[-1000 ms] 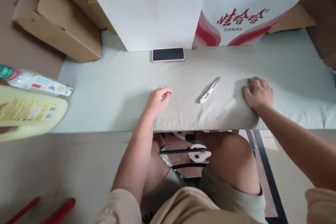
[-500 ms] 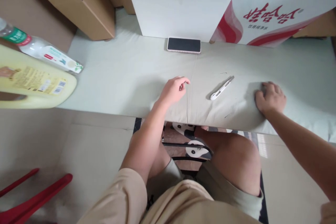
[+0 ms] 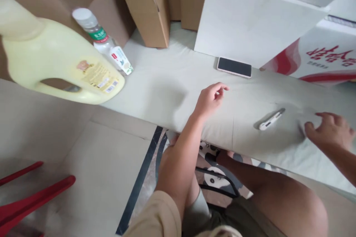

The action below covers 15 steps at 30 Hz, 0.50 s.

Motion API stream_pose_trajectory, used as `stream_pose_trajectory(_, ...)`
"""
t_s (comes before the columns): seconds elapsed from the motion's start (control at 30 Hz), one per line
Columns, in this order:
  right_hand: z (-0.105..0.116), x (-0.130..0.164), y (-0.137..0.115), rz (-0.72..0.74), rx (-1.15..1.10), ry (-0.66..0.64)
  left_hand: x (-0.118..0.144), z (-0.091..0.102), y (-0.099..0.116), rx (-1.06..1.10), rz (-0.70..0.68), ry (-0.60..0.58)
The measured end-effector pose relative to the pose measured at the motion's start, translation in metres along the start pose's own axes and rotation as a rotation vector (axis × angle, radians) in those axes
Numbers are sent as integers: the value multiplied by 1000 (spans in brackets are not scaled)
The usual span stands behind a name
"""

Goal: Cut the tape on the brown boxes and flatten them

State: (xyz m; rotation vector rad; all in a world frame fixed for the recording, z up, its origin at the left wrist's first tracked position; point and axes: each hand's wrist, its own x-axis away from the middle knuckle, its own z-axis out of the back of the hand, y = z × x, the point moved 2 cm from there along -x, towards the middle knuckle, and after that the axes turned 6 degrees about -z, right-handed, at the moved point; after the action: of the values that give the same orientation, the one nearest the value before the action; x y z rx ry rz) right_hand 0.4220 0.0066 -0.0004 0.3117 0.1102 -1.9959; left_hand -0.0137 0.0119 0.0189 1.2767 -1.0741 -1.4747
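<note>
My left hand (image 3: 210, 98) hovers just over the pale green cloth-covered table (image 3: 167, 81), fingers loosely curled with thumb and forefinger close together; I cannot tell whether anything thin is pinched. My right hand (image 3: 329, 131) rests on the cloth at the right with fingers spread. A white utility knife (image 3: 271, 119) lies on the cloth between the hands, nearer the right one. A dark-screened phone (image 3: 234, 67) lies face up behind the left hand.
A big yellow jug (image 3: 59, 64) and a clear bottle (image 3: 104, 42) lie at the left. Brown cartons (image 3: 151, 7) stand behind, a white box (image 3: 250, 22) and a red-printed box (image 3: 322, 61) at the back right. Red bars (image 3: 33, 202) lie low left.
The view has swung left, so the jug and bottle now fill the upper left. My right hand has lifted its fingers and spread them. My left hand stays in the same curled pose.
</note>
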Motion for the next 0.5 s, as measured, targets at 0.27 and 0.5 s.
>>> stream_pose_trajectory(0.27,69,-31,-273,544,-459,15,4,40,4,177,179,179)
stream_pose_trajectory(0.5,151,14,-508,1028,-462,-102,9,53,3,232,358,170)
